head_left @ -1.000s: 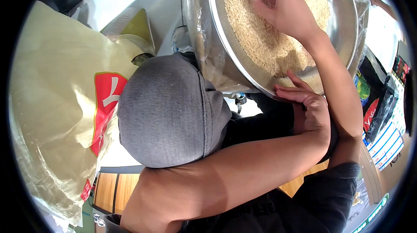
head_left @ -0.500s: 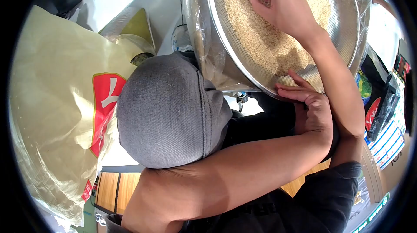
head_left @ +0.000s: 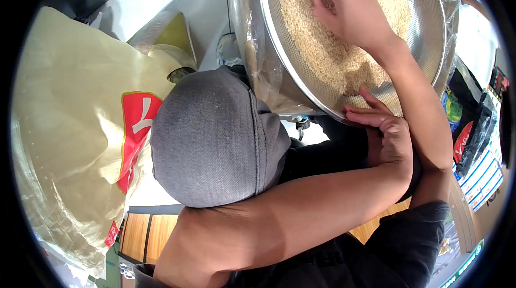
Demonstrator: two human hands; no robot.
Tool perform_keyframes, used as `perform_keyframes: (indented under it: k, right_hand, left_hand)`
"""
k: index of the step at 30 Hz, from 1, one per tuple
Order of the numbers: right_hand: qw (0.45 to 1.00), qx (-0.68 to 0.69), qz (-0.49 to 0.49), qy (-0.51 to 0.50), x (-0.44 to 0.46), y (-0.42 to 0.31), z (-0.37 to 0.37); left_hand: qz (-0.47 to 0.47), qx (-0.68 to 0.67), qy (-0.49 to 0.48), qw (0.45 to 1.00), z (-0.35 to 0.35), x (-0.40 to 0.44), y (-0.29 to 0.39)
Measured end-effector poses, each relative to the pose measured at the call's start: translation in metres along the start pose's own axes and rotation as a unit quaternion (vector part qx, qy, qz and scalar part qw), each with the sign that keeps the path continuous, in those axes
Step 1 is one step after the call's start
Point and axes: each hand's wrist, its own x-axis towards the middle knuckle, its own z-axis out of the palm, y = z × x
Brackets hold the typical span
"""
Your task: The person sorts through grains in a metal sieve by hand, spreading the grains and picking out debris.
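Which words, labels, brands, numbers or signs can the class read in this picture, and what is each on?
No whole word or number reads clearly.
Red label on the tan bag: large white strokes, no sure reading.
Small red patch lower on that bag: too small.
Red mark on the black package: white lettering, blurred.
Blue-and-white sheet: too small.
Green strip, lower right: white lettering, blurred.
Dark shirt: lettering too faint.

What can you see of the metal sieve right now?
The sieve is round and silvery, with a smooth rim and finely perforated sides, its opening facing the camera. Its far edge is out of frame. Pale grain lies inside; clear plastic shows around it. The left hand meets the near rim; the right hand is over the grain.
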Motion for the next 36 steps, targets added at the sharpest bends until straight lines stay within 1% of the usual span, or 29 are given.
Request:
perform_keyframes:
  k: [1, 2, 3, 4, 5, 6, 7, 8, 9, 10, 11, 12, 13, 14, 15, 16, 17, 18, 20, 21, 22, 24, 25, 27, 28, 31, 36]
  right_hand:
    - [1.0, -0.001, -0.001, 0.0, -0.001, 0.003, 0.003]
    - [0.99, 0.113, -0.032, 0.078, -0.002, 0.008, 0.011]
    - [0.96, 0.226, -0.063, 0.154, -0.003, 0.015, 0.018]
    - [0.96, 0.224, -0.065, 0.154, -0.004, 0.023, 0.023]
    - [0.942, 0.313, -0.038, 0.114, -0.005, 0.032, 0.028]
    - [0.914, 0.398, -0.01, 0.074, -0.006, 0.037, 0.029]
    - [0.915, 0.397, -0.01, 0.076, -0.007, 0.037, 0.024]
    - [0.854, 0.516, 0.067, 0.021, -0.011, 0.037, 0.015]
    - [0.771, 0.62, 0.143, -0.031, -0.014, 0.039, 0.008]
    - [0.775, 0.615, 0.146, -0.024, -0.016, 0.044, 0.005]
    - [0.709, 0.693, 0.121, -0.056, -0.017, 0.049, 0.007]
    - [0.635, 0.762, 0.094, -0.086, -0.02, 0.054, 0.003]
    - [0.619, 0.777, 0.075, -0.08, -0.025, 0.049, -0.006]
    - [0.598, 0.792, 0.094, -0.081, -0.029, 0.054, -0.007]
    - [0.597, 0.792, 0.103, -0.081, -0.035, 0.056, -0.012]
    - [0.595, 0.792, 0.113, -0.08, -0.042, 0.059, -0.019]
    - [0.604, 0.782, 0.139, -0.064, -0.051, 0.061, -0.027]
    - [0.612, 0.776, 0.144, -0.05, -0.062, 0.071, -0.032]
    - [0.618, 0.773, 0.141, 0.044, -0.09, 0.097, -0.04]
    - [0.638, 0.735, 0.201, 0.114, -0.104, 0.103, -0.049]
    - [0.665, 0.684, 0.246, 0.17, -0.122, 0.114, -0.055]
    - [0.605, 0.661, 0.333, 0.292, -0.146, 0.129, -0.061]
    - [0.603, 0.659, 0.333, 0.302, -0.156, 0.138, -0.062]
    - [0.578, 0.657, 0.362, 0.322, -0.173, 0.159, -0.057]
    - [0.573, 0.656, 0.363, 0.332, -0.179, 0.169, -0.052]
    - [0.523, 0.685, 0.381, 0.334, -0.186, 0.193, -0.037]
    - [0.496, 0.68, 0.396, 0.367, -0.19, 0.197, -0.027]
  left_hand:
    - [0.011, 0.001, 0.001, 1.0, 0.0, 0.0, -0.001]
    - [0.016, 0.001, 0.002, 1.0, 0.0, 0.0, -0.001]
    - [0.02, 0.002, 0.002, 1.0, 0.0, 0.0, -0.002]
    - [0.014, -0.006, 0.006, 1.0, -0.001, 0.001, -0.002]
    - [0.008, -0.012, 0.01, 1.0, -0.001, 0.002, -0.001]
    - [0.007, -0.012, 0.011, 1.0, -0.004, 0.011, 0.016]
    - [-0.222, -0.091, 0.003, 0.971, -0.01, 0.026, 0.045]
    - [-0.331, -0.132, -0.001, 0.934, -0.012, 0.026, 0.047]
    - [-0.435, -0.168, 0.004, 0.884, -0.013, 0.026, 0.048]
    - [-0.238, -0.105, 0.001, 0.966, -0.006, 0.013, 0.023]
    - [-0.03, -0.032, 0.001, 0.999, -0.003, 0.004, 0.007]
    - [-0.037, -0.041, 0.006, 0.998, -0.001, 0.004, 0.008]
    - [-0.051, -0.073, -0.004, 0.996, -0.001, 0.006, 0.01]
    - [-0.047, -0.073, -0.005, 0.996, 0.0, 0.008, 0.011]
    - [-0.043, -0.073, -0.006, 0.996, 0.001, 0.01, 0.01]
    - [-0.023, -0.041, 0.001, 0.999, 0.003, 0.008, 0.004]
    - [0.02, -0.019, 0.0, 1.0, 0.003, 0.004, -0.003]
    - [0.024, -0.052, 0.0, 0.998, 0.0, 0.003, -0.008]
    - [-0.016, -0.1, -0.006, 0.995, -0.002, 0.006, -0.005]
    - [-0.014, -0.1, 0.007, 0.995, -0.001, 0.004, -0.007]
    - [-0.01, -0.102, -0.015, 0.995, -0.001, 0.008, -0.005]
    - [0.012, -0.063, -0.018, 0.998, 0.0, 0.007, -0.005]
    - [0.013, -0.056, -0.01, 0.998, 0.0, 0.006, -0.006]
    - [-0.024, -0.075, 0.0, 0.997, -0.001, 0.005, -0.006]
    - [-0.022, -0.067, 0.007, 0.997, 0.001, 0.006, -0.006]
    - [0.026, -0.061, -0.004, 0.998, 0.007, 0.01, -0.003]
    - [0.036, -0.086, 0.0, 0.996, 0.007, 0.012, -0.004]
